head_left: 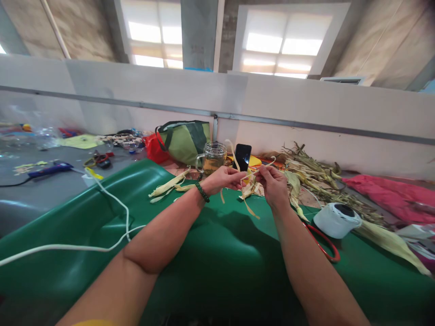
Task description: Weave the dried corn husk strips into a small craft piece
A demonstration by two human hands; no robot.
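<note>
Thin strips of pale corn husk (250, 174) stretch between my two hands above the green mat. My left hand (226, 178), with a green bead bracelet at the wrist, pinches the strips between thumb and fingers. Opposite it, my right hand (273, 183) is closed on the other end of a strip, whose tip curls up past the fingers. A loose strand (250, 211) hangs below the hands. Just behind them stand a dark phone (242, 156) and a glass mug (215, 158) of amber liquid. More husk pieces (170, 184) lie left of my left hand.
Right of my arm are a white thread spool (336, 220), red-handled scissors (324, 244) and a heap of dried corn husks (314, 174). A white cable (68, 247) crosses the green mat (224, 271) at left. A green bag (185, 140) stands by the wall.
</note>
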